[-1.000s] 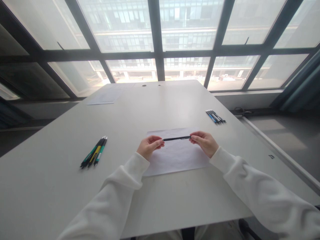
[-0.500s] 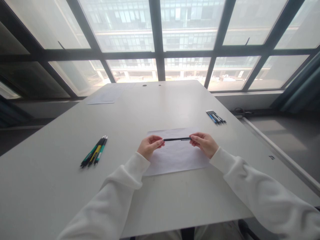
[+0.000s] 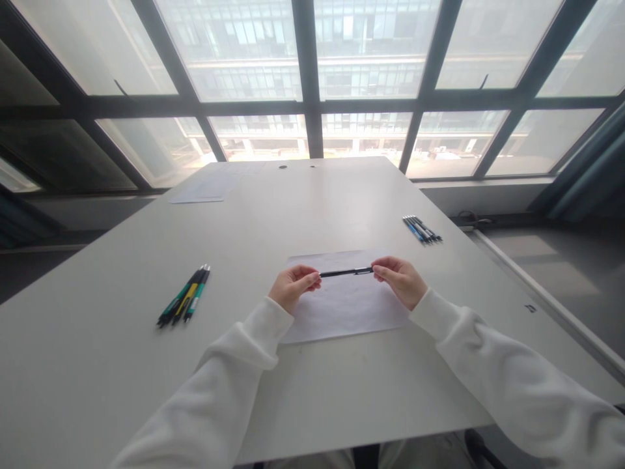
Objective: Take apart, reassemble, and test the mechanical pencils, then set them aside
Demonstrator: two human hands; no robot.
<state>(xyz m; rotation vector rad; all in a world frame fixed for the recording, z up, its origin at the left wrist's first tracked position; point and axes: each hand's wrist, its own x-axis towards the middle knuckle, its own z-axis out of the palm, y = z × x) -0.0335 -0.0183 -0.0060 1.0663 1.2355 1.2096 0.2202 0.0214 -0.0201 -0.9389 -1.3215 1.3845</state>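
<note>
Between my two hands a black pen (image 3: 344, 272) is held nearly level, its right end slightly higher. The thumb and fingers of my left hand (image 3: 295, 285) pinch its left tip. At the other end, beside the clip, my right hand (image 3: 399, 280) has its thumb and fingers closed on the pen. Beneath both hands lies a white sheet of paper (image 3: 346, 312), flat on the table.
The white table (image 3: 312, 215) carries a bunch of green, yellow and black pens (image 3: 184, 296) on the left. A row of several pens (image 3: 422, 230) lies at the right. More paper sheets (image 3: 202, 184) rest at the far left, before large windows.
The pen has turned a little about its length and tilted, its right end rising slightly, so the clip shows differently. Both hands stay almost where they were.
</note>
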